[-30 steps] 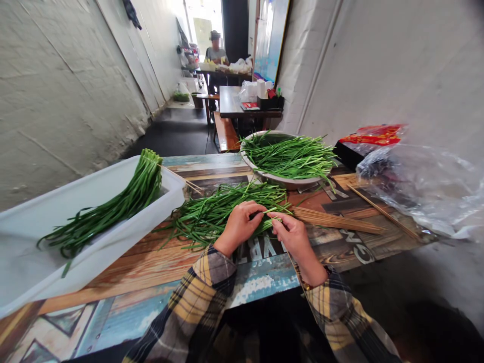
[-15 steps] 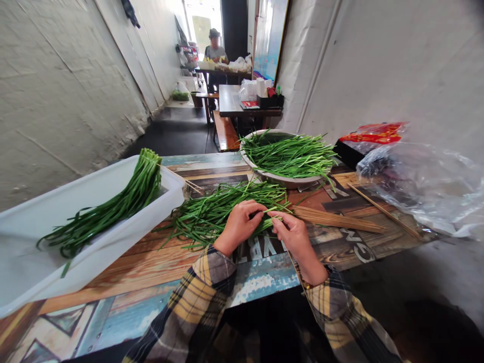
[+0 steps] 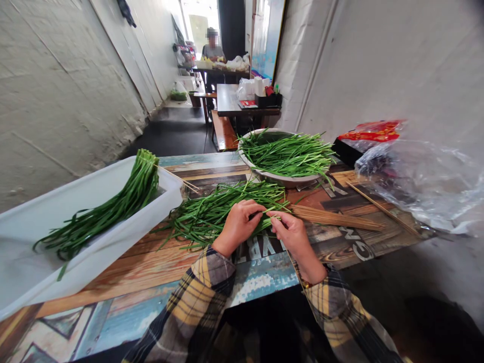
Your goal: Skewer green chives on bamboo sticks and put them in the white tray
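A loose pile of green chives (image 3: 212,212) lies across the painted wooden table (image 3: 151,257) in front of me. My left hand (image 3: 238,227) is closed on a small bunch of chive stalks at the pile's right end. Just right of it, my right hand (image 3: 291,233) pinches the cut ends of the same bunch. A bundle of bamboo skewers (image 3: 336,220) lies on the table right of my hands. A thin stick runs down from under my right wrist; I cannot tell if that hand holds it.
A white plastic tray (image 3: 49,242) at the left holds a bunch of chives (image 3: 109,212). A metal bowl (image 3: 280,176) of chives stands behind the pile. Clear plastic bags (image 3: 419,186) lie at the right. A person sits at far tables down the corridor.
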The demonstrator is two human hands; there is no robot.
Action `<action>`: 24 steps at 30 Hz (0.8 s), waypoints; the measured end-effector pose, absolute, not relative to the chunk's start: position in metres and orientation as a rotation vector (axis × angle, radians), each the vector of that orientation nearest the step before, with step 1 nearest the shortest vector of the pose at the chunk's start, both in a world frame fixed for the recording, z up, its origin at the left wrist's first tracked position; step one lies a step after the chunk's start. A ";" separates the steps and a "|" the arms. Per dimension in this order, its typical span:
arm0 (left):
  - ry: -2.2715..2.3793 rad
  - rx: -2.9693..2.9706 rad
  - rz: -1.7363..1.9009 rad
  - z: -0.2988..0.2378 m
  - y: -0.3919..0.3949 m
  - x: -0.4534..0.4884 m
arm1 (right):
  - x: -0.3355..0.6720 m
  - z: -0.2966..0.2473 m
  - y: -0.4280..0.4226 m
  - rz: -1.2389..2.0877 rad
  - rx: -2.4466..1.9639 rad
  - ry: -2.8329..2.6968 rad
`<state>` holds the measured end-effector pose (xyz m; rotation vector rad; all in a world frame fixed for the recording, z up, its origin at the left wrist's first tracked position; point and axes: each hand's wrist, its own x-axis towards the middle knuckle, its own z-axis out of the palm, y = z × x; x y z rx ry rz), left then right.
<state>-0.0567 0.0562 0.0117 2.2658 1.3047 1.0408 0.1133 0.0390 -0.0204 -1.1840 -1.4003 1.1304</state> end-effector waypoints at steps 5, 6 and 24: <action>1.314 2.333 0.988 0.013 0.055 -0.058 | 0.113 -0.022 0.040 1.146 -1.159 -1.413; 1.322 2.340 0.981 0.013 0.055 -0.058 | 0.113 -0.022 0.040 1.152 -1.148 -1.405; 1.390 2.314 0.995 0.010 0.054 -0.054 | 0.111 -0.024 0.041 1.136 -1.121 -1.433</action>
